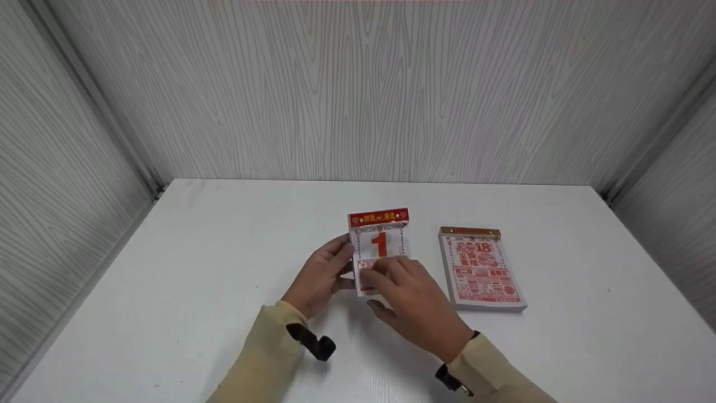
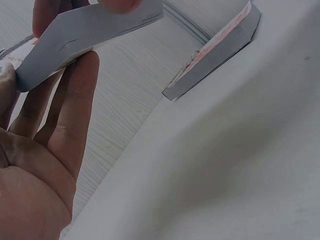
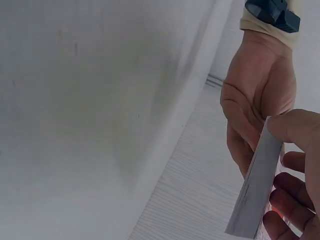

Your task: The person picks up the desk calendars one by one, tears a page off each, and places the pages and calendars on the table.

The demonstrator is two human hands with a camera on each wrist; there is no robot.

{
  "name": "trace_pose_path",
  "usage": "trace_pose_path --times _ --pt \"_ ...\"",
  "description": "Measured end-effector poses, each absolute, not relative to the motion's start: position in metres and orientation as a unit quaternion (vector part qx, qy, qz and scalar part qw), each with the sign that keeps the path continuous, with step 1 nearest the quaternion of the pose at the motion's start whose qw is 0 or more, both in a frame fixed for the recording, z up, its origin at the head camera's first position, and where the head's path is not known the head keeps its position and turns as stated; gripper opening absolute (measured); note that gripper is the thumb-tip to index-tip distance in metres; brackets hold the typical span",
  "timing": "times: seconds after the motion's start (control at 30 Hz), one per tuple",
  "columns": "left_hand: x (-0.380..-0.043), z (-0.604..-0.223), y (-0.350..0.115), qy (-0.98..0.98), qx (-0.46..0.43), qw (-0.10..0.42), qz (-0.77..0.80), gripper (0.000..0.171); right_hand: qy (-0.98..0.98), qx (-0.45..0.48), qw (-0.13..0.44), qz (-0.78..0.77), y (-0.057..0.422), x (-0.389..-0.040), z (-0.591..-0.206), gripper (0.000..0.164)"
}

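Note:
My left hand [image 1: 320, 274] grips a small tear-off calendar [image 1: 379, 235] by its left side, thumb at the front edge and fingers behind it. The calendar has a red header with gold characters and a big red "1". Over its lower front lies my right hand [image 1: 417, 302], with loosely bent fingers at the page and the thumb just below the bottom edge. In the left wrist view the thick grey page edges [image 2: 100, 27] face the camera, above the left palm [image 2: 35, 185]. The right wrist view shows my right fingertips [image 3: 292, 192] along the calendar's front.
A larger tear-off calendar [image 1: 484, 271] with a gold header and red print marked "18" lies on the white table [image 1: 224, 224], right of my hands. A grey wood-grain panel [image 1: 358, 89] stands behind, with side panels left and right. Both wrists wear black straps.

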State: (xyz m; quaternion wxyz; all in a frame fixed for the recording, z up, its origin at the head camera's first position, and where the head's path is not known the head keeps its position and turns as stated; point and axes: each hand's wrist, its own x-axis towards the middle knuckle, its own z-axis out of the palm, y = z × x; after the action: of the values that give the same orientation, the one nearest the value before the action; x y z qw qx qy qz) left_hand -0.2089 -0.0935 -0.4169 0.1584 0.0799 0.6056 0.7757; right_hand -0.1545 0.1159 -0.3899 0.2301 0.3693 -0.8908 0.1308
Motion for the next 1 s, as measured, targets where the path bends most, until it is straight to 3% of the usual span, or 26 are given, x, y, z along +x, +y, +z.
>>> trace_pose_path --times 0.37,0.7,1.0 --pt "-0.210 -0.422 -0.093 0.608 0.089 0.161 0.772 0.053 -0.887 0.378 0.227 0.139 0.111 -0.154 -0.391 0.024" --pt "-0.211 -0.425 -0.094 0.609 0.091 0.158 0.772 0.055 -0.885 0.368 0.231 0.167 0.106 -0.154 -0.388 0.017" --pt "-0.210 -0.430 -0.096 0.586 0.091 0.161 0.789 0.059 -0.868 0.317 0.159 0.348 0.108 -0.156 -0.383 0.017"
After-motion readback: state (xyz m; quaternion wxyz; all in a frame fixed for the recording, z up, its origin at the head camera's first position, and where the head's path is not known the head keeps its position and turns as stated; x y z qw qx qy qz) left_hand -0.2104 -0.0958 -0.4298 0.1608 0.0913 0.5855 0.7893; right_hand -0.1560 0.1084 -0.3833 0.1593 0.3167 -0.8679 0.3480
